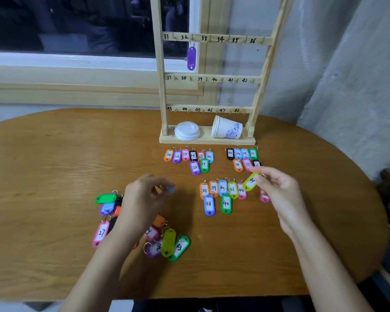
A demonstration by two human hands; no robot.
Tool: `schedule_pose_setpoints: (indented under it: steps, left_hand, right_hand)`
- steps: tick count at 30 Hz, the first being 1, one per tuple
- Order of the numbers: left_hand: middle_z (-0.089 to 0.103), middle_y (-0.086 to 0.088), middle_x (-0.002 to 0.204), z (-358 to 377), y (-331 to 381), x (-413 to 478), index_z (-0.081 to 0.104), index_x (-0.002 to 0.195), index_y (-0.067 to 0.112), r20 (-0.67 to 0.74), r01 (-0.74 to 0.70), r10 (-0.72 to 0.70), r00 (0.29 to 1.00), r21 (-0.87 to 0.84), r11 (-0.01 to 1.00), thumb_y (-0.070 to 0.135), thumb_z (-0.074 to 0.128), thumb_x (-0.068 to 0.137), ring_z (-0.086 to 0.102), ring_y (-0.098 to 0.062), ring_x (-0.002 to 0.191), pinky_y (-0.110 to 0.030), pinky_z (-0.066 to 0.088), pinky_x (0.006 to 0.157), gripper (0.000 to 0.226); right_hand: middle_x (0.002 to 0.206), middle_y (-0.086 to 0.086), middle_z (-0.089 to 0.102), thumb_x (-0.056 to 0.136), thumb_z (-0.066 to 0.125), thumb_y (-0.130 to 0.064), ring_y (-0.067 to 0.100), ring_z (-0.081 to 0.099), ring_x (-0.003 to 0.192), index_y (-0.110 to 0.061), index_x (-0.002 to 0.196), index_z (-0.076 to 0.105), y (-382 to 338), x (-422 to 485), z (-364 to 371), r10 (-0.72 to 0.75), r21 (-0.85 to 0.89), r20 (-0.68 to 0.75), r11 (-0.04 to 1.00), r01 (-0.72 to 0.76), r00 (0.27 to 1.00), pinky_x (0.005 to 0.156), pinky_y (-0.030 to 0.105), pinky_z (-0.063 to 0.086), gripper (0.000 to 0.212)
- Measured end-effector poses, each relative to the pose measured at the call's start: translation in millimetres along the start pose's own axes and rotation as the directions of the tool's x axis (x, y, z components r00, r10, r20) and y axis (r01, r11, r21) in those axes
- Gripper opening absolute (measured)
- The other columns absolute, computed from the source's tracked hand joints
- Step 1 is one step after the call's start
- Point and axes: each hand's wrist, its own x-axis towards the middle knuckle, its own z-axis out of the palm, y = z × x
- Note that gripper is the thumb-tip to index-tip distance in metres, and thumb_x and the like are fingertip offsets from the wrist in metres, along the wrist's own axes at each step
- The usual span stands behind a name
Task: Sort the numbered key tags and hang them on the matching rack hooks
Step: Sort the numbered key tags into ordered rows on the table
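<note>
Head view, items as seen. Right hand: raised over the right side of the wooden surface, fingers pinching the ring end of a yellow-green tag, which hangs tilted just above the sorted rows. Left hand: held above the loose heap, fingers curled with thumb and forefinger close together; a small blurred blue object sits at the fingertips, and whether it is gripped cannot be told. Loose heap: mixed coloured tags lying near the front left, including a pink tag marked 27. Sorted groups, flat on the surface in front of the rack: tags 25 to 30; tags in the thirties to their right; tags 38 to 42 nearer the person. Wooden rack: upright at the far edge, three rails numbered 31 to 48, with one purple tag hanging by 32. Rack base: a stack of white lids and a paper cup lying on its side.
</note>
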Motion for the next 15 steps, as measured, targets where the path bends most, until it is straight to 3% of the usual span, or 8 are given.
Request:
schedule_pose_setpoints:
  steps: [2,6,9,12,15]
  left_hand:
    - [0.063,0.010,0.071,1,5,0,0.071,0.084,0.019,-0.066,0.080,-0.089,0.994,-0.133,0.988,0.008,0.071,0.079,0.056,-0.002,0.060,-0.007,0.039,0.055,0.011]
    - [0.068,-0.004,0.081,7,17,-2,0.064,0.090,0.017,0.026,0.243,-0.264,0.964,-0.491,0.837,0.004,0.066,0.085,0.064,-0.008,0.068,-0.014,0.049,0.057,0.014]
    - [0.069,-0.009,0.085,11,24,-6,0.066,0.096,0.012,0.099,0.288,-0.282,0.954,-0.555,0.781,0.003,0.062,0.087,0.065,-0.009,0.071,-0.019,0.053,0.063,0.014]
    - [0.070,-0.007,0.080,14,28,-10,0.066,0.093,0.008,0.138,0.311,-0.287,0.948,-0.590,0.745,0.002,0.062,0.087,0.064,-0.011,0.072,-0.031,0.053,0.072,0.010]
    - [0.067,0.000,0.069,17,29,-12,0.065,0.089,0.007,0.152,0.320,-0.289,0.945,-0.616,0.720,0.001,0.063,0.086,0.060,-0.010,0.067,-0.031,0.051,0.072,0.007]
  right_hand:
    - [0.094,-0.007,0.069,0.089,0.063,-0.010,0.002,0.060,0.085,-0.025,0.099,0.072,2,1,-5,0.013,-0.106,0.072,0.994,-0.005,0.997,0.068,0.014,0.044,0.020]
    - [0.090,-0.008,0.069,0.084,0.068,-0.008,0.005,0.063,0.086,-0.022,0.094,0.073,7,2,-4,0.042,-0.321,0.209,0.947,0.028,0.977,0.069,0.012,0.049,0.017]
    - [0.085,-0.007,0.067,0.083,0.071,-0.011,0.006,0.060,0.080,-0.023,0.091,0.072,13,1,2,0.002,-0.427,0.216,0.899,0.093,0.976,0.064,0.008,0.046,0.015]
    - [0.081,-0.008,0.066,0.081,0.072,-0.011,0.002,0.059,0.073,-0.022,0.088,0.072,18,2,6,-0.040,-0.434,0.200,0.892,0.125,0.979,0.060,0.006,0.044,0.013]
    - [0.076,-0.014,0.063,0.080,0.074,-0.011,-0.005,0.058,0.065,-0.019,0.090,0.072,21,1,9,-0.071,-0.430,0.206,0.889,0.156,0.976,0.058,0.005,0.043,0.013]
